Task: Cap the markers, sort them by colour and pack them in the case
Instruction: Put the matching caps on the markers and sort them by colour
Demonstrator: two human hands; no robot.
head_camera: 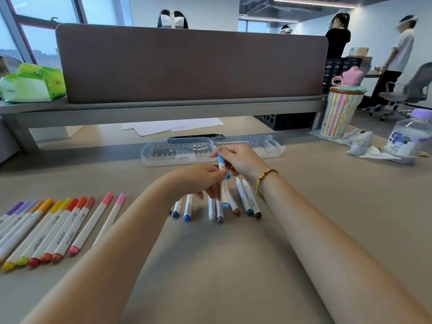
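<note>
The light-blue marker [221, 163] stands almost upright just before the open clear case [163, 157], her right hand [238, 160] pinching its top, her left hand [198, 181] gripping its lower barrel.

Beige counter [70, 160] fills lower frame. Grey-brown partition panel [191, 64] stands across the middle on a grey raised shelf [163, 108]. Upper left: large windows [46, 26] with dark frames, daylight and hazy hills beyond. White walls [383, 31] upper right; exposed ceiling ducts with strip lights [313, 2]. Grey office chair [411, 90] at right edge on a pale floor. Black crate [287, 121] under the shelf.
</note>
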